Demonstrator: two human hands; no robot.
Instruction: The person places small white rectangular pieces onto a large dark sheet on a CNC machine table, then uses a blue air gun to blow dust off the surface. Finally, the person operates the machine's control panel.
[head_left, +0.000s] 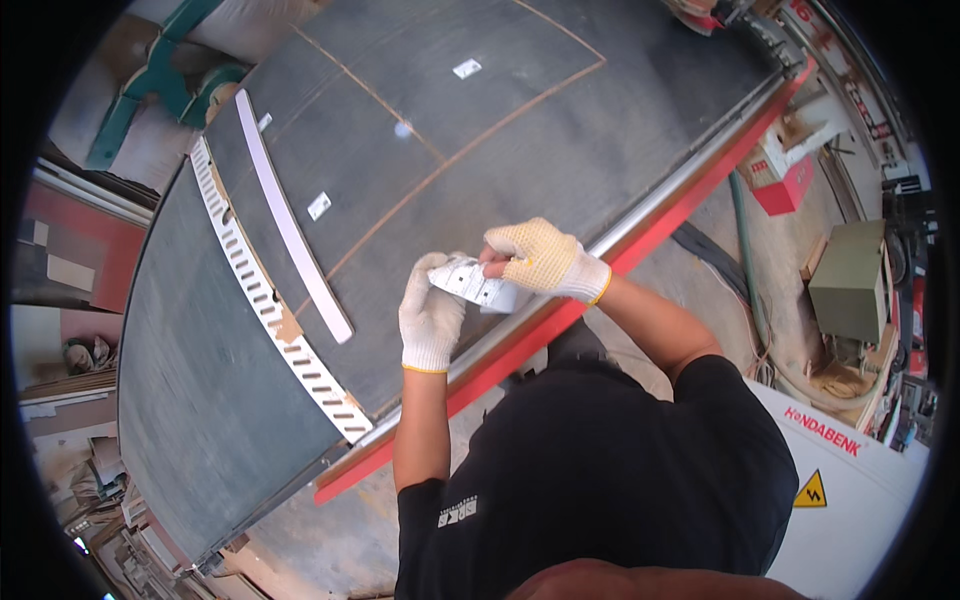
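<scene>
My left hand (433, 311), in a white knit glove, holds a strip of printed white labels (469, 283) by its left end, over the near edge of a dark machine table (480, 195). My right hand (536, 256), in a glove with a yellowish gripping surface and bare fingertips, pinches the strip's upper right part. Part of the strip hangs down below the right fingers. A long, narrow pale board strip (289, 210) lies on the table to the left. Small printed labels lie farther off, one left of my hands (319, 206) and one toward the back (466, 69).
A slotted white strip (247, 277) crosses the table's left part. A metal rail with a red edge (517, 341) runs along the near side. A green metal box (847, 281), a hose (750, 262) and a white cabinet (847, 480) stand or lie at the right.
</scene>
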